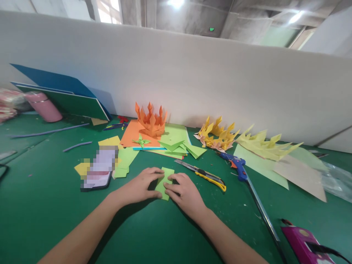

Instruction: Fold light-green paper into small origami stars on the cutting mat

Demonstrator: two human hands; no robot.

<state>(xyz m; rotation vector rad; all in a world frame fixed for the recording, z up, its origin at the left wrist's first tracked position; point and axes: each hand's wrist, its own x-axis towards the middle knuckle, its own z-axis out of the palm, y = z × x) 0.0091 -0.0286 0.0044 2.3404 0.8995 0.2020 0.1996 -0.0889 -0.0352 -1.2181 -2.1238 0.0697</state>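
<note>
A folded light green paper strip (165,176) lies on the green table between my hands. My left hand (140,185) holds its left edge, fingertips near the top and thumb near the bottom. My right hand (185,192) presses curled fingers onto its right side. Just beyond my right hand lies a yellow utility knife (210,178) with its blade out. Behind the strip are loose light green paper pieces (176,146) and a small green folded paper shape (141,140).
An orange paper crown (152,124) and two yellow ones (216,135) stand along the white partition (176,73). A phone (101,168) rests at left over yellow paper. At right are a blue glue gun (238,165) and a magenta device (302,242). A pink bottle (45,106) leans far left.
</note>
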